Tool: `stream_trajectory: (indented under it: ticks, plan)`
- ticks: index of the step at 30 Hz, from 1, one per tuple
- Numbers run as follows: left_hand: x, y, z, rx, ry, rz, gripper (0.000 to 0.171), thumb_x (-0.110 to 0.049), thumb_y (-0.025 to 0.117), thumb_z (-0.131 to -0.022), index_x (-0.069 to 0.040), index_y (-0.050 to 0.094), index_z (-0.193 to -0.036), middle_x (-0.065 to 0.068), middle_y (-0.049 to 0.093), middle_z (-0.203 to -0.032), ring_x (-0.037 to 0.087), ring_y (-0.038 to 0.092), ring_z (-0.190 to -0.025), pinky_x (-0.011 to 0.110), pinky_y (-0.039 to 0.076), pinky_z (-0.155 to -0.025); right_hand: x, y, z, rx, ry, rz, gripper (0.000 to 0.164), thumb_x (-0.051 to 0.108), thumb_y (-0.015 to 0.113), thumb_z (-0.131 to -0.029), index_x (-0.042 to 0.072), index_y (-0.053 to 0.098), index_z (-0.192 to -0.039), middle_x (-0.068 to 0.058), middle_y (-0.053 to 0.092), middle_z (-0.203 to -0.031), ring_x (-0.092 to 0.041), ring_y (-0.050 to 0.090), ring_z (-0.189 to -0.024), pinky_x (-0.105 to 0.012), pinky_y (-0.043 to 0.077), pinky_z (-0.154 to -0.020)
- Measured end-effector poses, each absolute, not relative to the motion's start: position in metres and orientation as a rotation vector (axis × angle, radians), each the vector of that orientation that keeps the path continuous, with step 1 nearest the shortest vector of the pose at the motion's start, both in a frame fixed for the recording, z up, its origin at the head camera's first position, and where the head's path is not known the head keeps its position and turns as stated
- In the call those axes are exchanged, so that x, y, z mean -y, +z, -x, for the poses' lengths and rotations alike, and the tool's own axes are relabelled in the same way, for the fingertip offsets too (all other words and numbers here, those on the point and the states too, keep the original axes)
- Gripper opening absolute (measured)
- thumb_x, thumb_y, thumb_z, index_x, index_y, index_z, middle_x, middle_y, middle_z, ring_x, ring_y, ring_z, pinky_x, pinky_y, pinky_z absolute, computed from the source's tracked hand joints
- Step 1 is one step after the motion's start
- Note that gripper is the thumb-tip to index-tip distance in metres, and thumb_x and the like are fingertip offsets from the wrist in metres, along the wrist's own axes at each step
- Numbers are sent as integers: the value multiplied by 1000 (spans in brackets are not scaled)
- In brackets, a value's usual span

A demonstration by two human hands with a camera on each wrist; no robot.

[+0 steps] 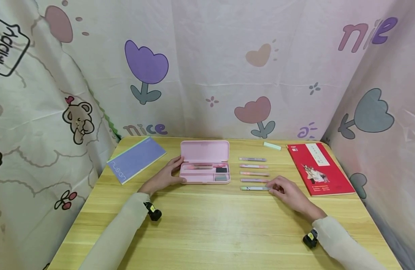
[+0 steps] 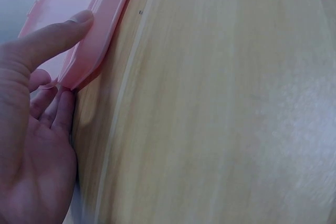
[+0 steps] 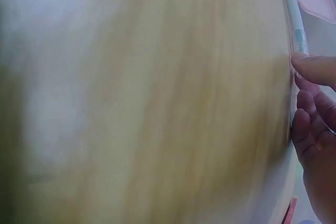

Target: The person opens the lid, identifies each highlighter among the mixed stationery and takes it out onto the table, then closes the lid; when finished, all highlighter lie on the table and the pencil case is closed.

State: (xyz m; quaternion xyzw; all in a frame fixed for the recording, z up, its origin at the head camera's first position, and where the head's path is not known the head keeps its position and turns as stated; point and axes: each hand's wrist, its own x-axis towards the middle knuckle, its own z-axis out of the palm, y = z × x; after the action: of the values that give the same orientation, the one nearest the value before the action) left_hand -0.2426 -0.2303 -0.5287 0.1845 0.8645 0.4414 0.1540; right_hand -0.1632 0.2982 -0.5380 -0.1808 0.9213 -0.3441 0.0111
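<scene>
An open pink pencil case (image 1: 204,151) lies on the table with its lid raised at the back. Several pens (image 1: 202,167) lie in its long compartment, a black block (image 1: 221,170) and a grey block (image 1: 220,178) in the small ones. My left hand (image 1: 165,174) grips the case's left end, thumb (image 2: 79,24) on the front wall and fingers by the corner. Right of the case, a white-and-green pen (image 1: 253,188) lies nearest me in a column of pens. My right hand (image 1: 288,191) pinches its right end between thumb and fingers.
Above that pen lie a purple pen (image 1: 252,180), an orange-toned pen (image 1: 254,174) and others. A pale green stick-like piece (image 1: 272,146) sits behind them. A blue notebook (image 1: 137,160) lies at left, a red book (image 1: 320,180) at right. Printed curtains surround the wooden table (image 1: 210,232).
</scene>
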Motion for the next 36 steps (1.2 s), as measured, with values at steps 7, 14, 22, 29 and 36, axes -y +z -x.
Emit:
stream_trajectory:
  ticks: [7, 14, 22, 29, 36]
  plan:
    - [230, -529, 242, -2481, 1262, -531, 110, -40, 87, -94, -17, 18, -176, 8, 5, -185, 39, 16, -169, 66, 12, -135, -298, -537, 163, -2876, -1068, 540, 19, 12, 80, -100, 22, 79, -116, 7, 69, -107, -7, 56, -88, -22, 50, -74]
    - [230, -529, 242, -2480, 1261, -543, 111, -41, 87, -94, -17, 17, -176, 9, 5, -185, 39, 17, -169, 65, 13, -135, -298, -537, 163, -2884, -1061, 480, 21, 13, 82, -99, 22, 80, -118, 4, 71, -111, -11, 57, -90, -22, 52, -74]
    - [231, -530, 243, -2468, 1269, -531, 111, -40, 88, -94, -17, 17, -176, 8, 5, -186, 38, 18, -169, 64, 12, -136, -298, -538, 163, -2893, -1078, 485, 21, 15, 84, -97, 21, 81, -117, 3, 71, -109, -9, 57, -88, -23, 51, -73]
    - [231, -529, 243, -2460, 1283, -541, 111, -40, 88, -94, -16, 17, -176, 8, 4, -186, 38, 19, -169, 62, 12, -136, -299, -535, 165, -2885, -1117, 478, 21, 21, 84, -98, 22, 81, -119, 5, 68, -104, -9, 57, -85, -22, 51, -71]
    - [230, -528, 242, -2453, 1290, -540, 111, -39, 88, -94, -16, 17, -176, 8, 4, -186, 38, 21, -168, 61, 13, -136, -291, -514, 180, -2875, -1171, 494, 24, 24, 82, -100, 18, 78, -123, 2, 68, -107, -14, 59, -91, -21, 52, -76]
